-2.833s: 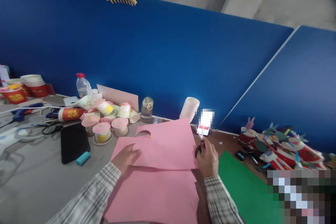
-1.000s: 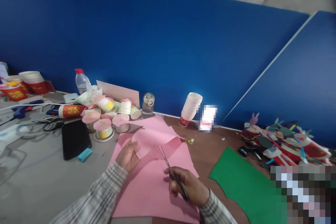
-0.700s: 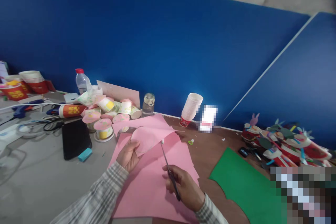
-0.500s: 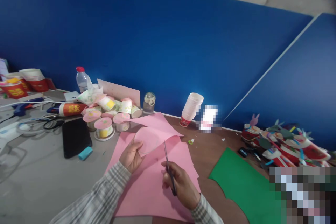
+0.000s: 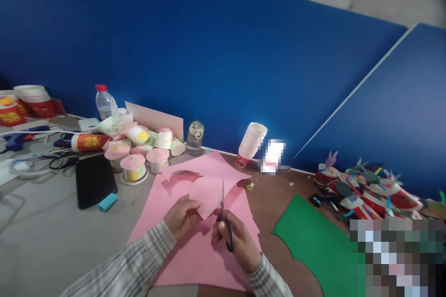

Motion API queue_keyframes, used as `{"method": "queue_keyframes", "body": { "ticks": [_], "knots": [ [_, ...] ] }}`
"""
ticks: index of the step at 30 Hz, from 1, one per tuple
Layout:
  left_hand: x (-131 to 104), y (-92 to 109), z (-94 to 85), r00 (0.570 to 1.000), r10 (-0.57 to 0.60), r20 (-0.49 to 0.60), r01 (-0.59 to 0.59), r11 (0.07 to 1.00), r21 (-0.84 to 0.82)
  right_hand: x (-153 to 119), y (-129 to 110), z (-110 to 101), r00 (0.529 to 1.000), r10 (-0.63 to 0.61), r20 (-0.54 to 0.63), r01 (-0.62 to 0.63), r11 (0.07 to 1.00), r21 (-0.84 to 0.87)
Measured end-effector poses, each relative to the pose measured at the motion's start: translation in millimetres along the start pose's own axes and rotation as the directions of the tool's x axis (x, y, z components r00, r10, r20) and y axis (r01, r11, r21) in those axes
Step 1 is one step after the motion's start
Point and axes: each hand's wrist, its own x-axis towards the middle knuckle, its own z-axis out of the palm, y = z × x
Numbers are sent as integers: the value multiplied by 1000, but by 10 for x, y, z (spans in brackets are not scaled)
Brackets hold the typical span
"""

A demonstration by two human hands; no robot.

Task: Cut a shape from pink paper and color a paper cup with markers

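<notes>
Between finger and thumb my left hand (image 5: pixel 184 216) pinches a pink paper piece (image 5: pixel 205 193) with a rounded outline and a curved line near its right edge. My right hand (image 5: pixel 237 236) is closed around dark-handled scissors (image 5: pixel 227 222). Their blades point away from me, close along the right side of the paper piece. Beneath both hands lie large pink paper sheets (image 5: pixel 205 264), one of them with curved pieces cut from its far part.
On the left are a black phone (image 5: pixel 95 181), a blue block (image 5: pixel 108 202) and several pink-topped paper cups (image 5: pixel 133 167). A glass jar (image 5: pixel 195 138) and stacked paper cups (image 5: pixel 251 144) stand by the blue partition (image 5: pixel 223 55). Green paper (image 5: pixel 313 241) and cup crafts (image 5: pixel 376 195) lie right.
The pink paper piece has turned and come away from the larger pink sheet, which now lies flatter behind it. The scissors have moved up against the piece's right edge.
</notes>
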Motion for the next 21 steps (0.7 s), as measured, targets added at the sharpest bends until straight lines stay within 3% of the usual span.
{"method": "queue_keyframes", "body": {
  "ticks": [8, 15, 21],
  "knots": [
    [-21, -56, 68, 991, -126, -47, 132, 982, 132, -9, -35, 68, 997, -67, -26, 67, 998, 22],
    [-9, -166, 37, 996, -63, -64, 79, 952, 296, -49, -94, 98, 976, -194, -97, 171, 964, -203],
    [-11, -199, 8, 998, -54, -34, 63, 917, 394, -50, -85, 119, 977, -191, -94, 172, 969, -179]
  ]
}}
